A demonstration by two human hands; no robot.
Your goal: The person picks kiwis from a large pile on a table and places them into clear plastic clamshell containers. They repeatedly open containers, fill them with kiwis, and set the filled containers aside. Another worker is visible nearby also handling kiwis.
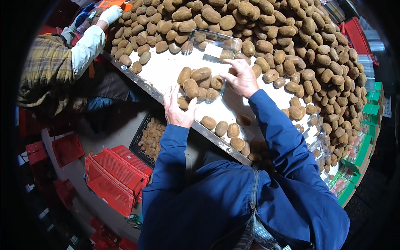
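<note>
A clear plastic clamshell box lies on the white tabletop (pixel 150 70), its bottom half filled with several kiwifruit (pixel 191 88). Its transparent lid (pixel 215 47) stands folded back on the far side and bears a white label. My left hand (pixel 178 109) is at the box's near left corner, fingers around a kiwifruit (pixel 183 102) there; how firmly it grips cannot be told. My right hand (pixel 240 76) is over the box's right side, thumb and forefinger apart near the lid's lower edge, with no fruit between them. Loose kiwifruit (pixel 221 128) lie along the table's near edge.
A large heap of kiwifruit (pixel 300 47) covers the table's far and right parts. More clear boxes (pixel 320 145) lie at the right, beside green cartons (pixel 370 109). A co-worker's gloved hand (pixel 111 15) is at upper left. Red crates (pixel 115 178) and a black crate of kiwifruit (pixel 153 137) stand below.
</note>
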